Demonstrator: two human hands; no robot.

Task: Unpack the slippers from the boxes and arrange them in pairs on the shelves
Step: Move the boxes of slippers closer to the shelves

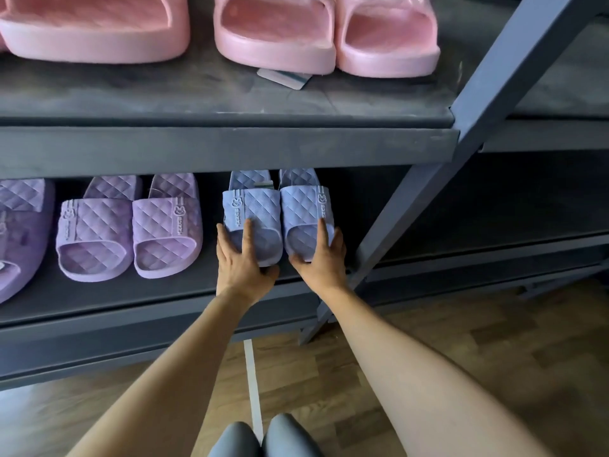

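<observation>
- Grey lower shelf (164,291) carries the blue pair (257,209), right of the purple pair (128,225), side by side, long axes front to back, toes toward the person.
- Each toe is gripped: left hand (242,268) on one, right hand (318,262) on the other, fingers spread; both equally near.
- Above, pink slippers (276,37); below, wood floor (494,324).

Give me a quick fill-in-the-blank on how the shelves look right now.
1. The pair of slippers held by the left hand and right hand is ____ in colour.
2. On the lower shelf, the purple pair stands to the ____ of the held pair.
3. The slippers on the upper shelf are ____.
4. A small tag lies on the ____ shelf.

Missing words: blue; left; pink; upper.
</observation>
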